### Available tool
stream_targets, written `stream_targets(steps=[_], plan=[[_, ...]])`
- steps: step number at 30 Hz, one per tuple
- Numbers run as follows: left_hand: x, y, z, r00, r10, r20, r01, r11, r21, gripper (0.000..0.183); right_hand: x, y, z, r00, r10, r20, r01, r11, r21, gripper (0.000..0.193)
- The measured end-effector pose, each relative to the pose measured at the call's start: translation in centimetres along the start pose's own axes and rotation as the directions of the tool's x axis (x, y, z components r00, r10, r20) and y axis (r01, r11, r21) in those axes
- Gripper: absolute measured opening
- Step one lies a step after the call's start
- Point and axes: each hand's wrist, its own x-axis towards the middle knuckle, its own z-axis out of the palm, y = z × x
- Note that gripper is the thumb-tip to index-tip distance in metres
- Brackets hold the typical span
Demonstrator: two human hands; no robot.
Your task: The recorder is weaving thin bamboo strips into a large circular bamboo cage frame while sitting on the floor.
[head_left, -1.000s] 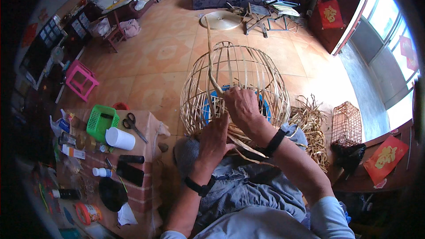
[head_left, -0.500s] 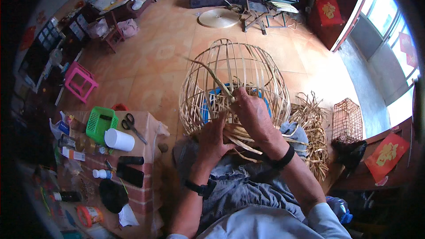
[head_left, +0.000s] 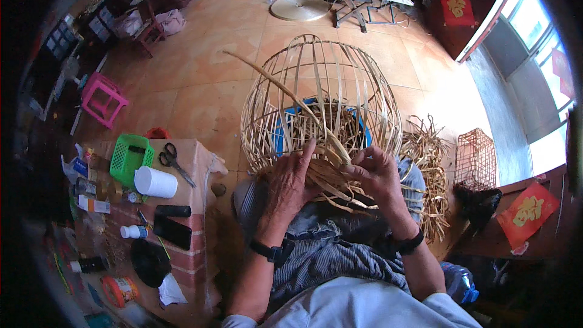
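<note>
A round open-ribbed basket [head_left: 322,46] lies tipped in front of my lap, its woven brown edge toward me. My left hand [head_left: 290,185] grips that edge from the left, one finger pointing up along it and the others partly hidden. At the right of the edge my right hand [head_left: 381,177] pinches a dried plant strip [head_left: 276,84] between thumb and fingers. From there the strip's long end slants up to the left across the ribs. Loose strip ends stick out beneath my hands, over my knees.
Through the ribs shows a blue-rimmed container [head_left: 280,136] full of strips. More strips [head_left: 434,191] lie heaped beside my right knee, near a wire cage [head_left: 475,155]. A cloth-covered table [head_left: 197,191] at left holds scissors [head_left: 173,161], a green basket [head_left: 129,159] and a white roll [head_left: 155,182].
My right hand has moved down and to the right from the middle of the basket. The strip's free end now stretches farther up and left. My view has shifted slightly.
</note>
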Motion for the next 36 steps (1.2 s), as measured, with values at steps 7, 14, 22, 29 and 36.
stream_targets(steps=[7, 14, 22, 29, 36], plan=[[-0.3, -1.3, -0.4, 0.994, 0.109, 0.027, -0.110, 0.993, 0.034, 0.102, -2.5, 1.8, -2.9, 0.989, 0.120, 0.086, -0.130, 0.984, 0.122, 0.023], [0.5, -0.9, -5.5, 0.991, 0.045, -0.123, -0.040, 0.998, 0.037, 0.038, 0.0, 1.4, -2.4, 0.993, -0.109, 0.054, 0.118, 0.973, -0.200, 0.033], [2.7, -0.9, -3.0, 0.974, 0.186, -0.130, -0.195, 0.979, -0.055, 0.024, 1.9, -0.5, 1.1, 0.931, -0.259, 0.258, 0.363, 0.567, -0.739, 0.020], [3.1, 0.0, -3.4, 0.955, 0.273, -0.120, -0.263, 0.960, 0.095, 0.032, -1.2, 0.4, -3.9, 0.990, 0.142, -0.016, -0.135, 0.968, 0.210, 0.022], [3.7, 0.5, -3.7, 0.924, 0.381, -0.039, -0.366, 0.908, 0.206, 0.039, 0.5, 0.2, -3.7, 0.999, -0.008, 0.049, -0.020, 0.839, 0.543, 0.018]])
